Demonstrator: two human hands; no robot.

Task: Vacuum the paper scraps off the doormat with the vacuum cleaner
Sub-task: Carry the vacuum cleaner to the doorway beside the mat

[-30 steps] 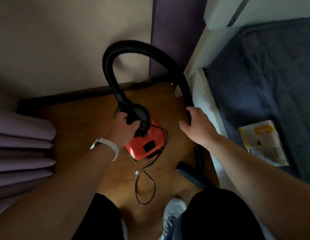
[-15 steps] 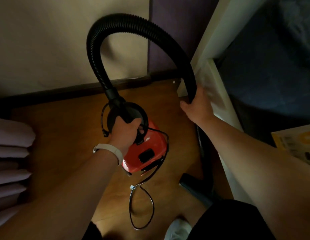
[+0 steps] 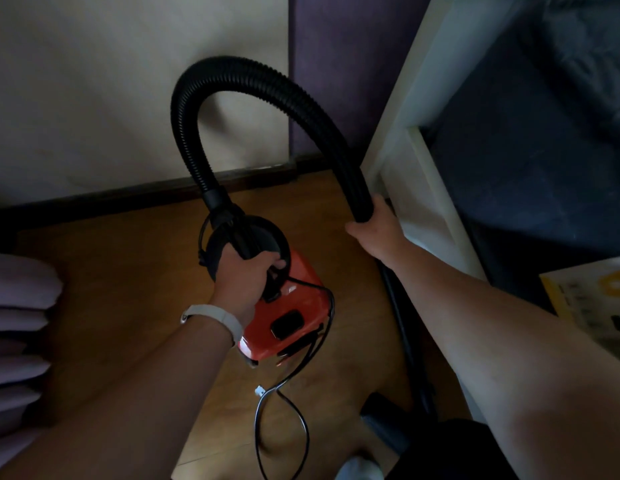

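Vacuum cleaner (image 3: 287, 320), one red canister, is low in the middle over the wooden floor (image 3: 111, 289), and both hands are on it. Left hand (image 3: 247, 271), one white wristband (image 3: 215, 317) at its wrist, curls round the top handle (image 3: 244, 242). Right hand (image 3: 374, 226) wraps the one black hose (image 3: 246, 74) beside the white bed frame (image 3: 422, 81). One cord (image 3: 284, 427) loops below the canister; whether the canister touches the floor, I can't tell.

Glossy plastic vacuum cleaner (image 3: 287, 320), ribbed hose (image 3: 232, 69)
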